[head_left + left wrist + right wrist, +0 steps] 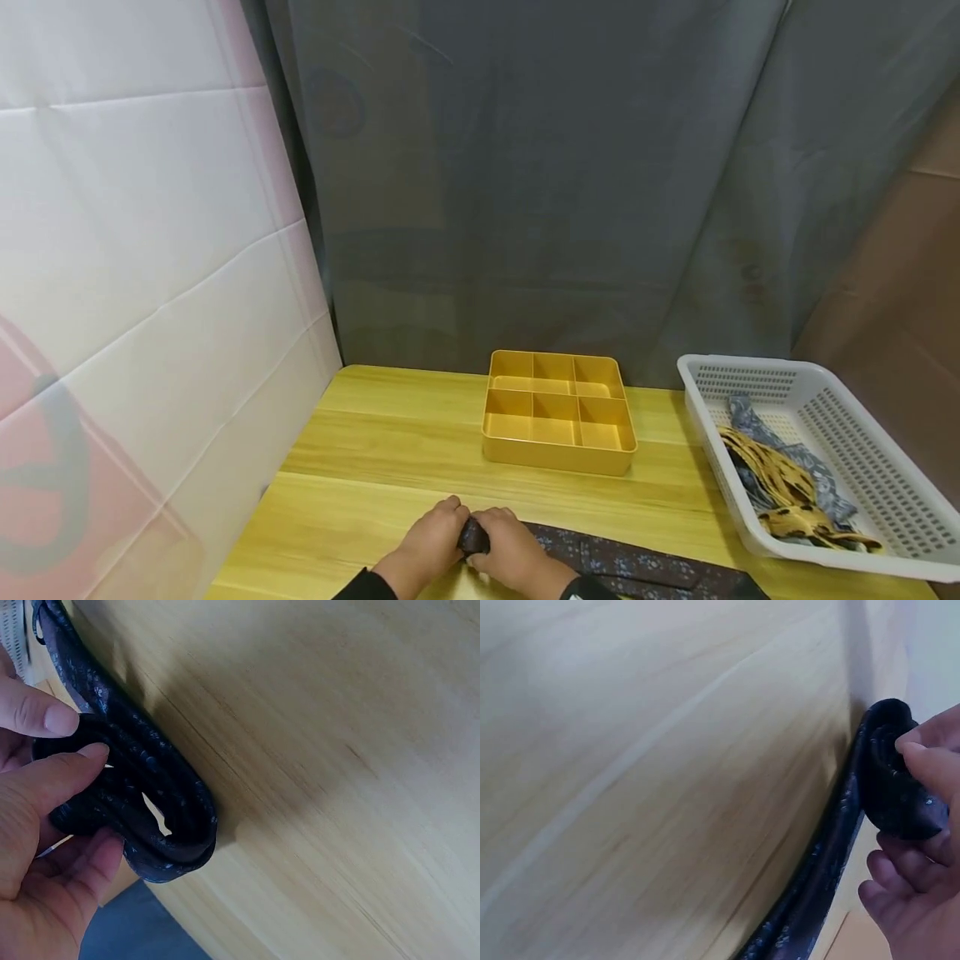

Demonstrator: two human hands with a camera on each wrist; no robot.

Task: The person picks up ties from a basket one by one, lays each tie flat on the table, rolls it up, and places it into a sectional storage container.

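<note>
At the counter's (375, 450) near edge, left hand (427, 542) and right hand (513, 550) both pinch the rolled end of a dark tie (474, 537), fingers curled round it.

Looks like a makeshift recording booth or staged demo corner rather than anyone's actual home. The light wooden counter (390, 450) is boxed in by hung fabric: a dark grey draped curtain (540, 183) across the back and a white sheet with pinkish patches and fold creases (150, 250) on the left, with a brownish panel (900, 275) at the right edge. On the counter there's just a tidy set of props: a yellow plastic tray split into six compartments (558, 461) and a white perforated plastic basket (840, 433) holding patterned cloth pieces (780, 483). No furniture, appliances or household clutter in view, so it reads as a purpose-built setup.
</note>
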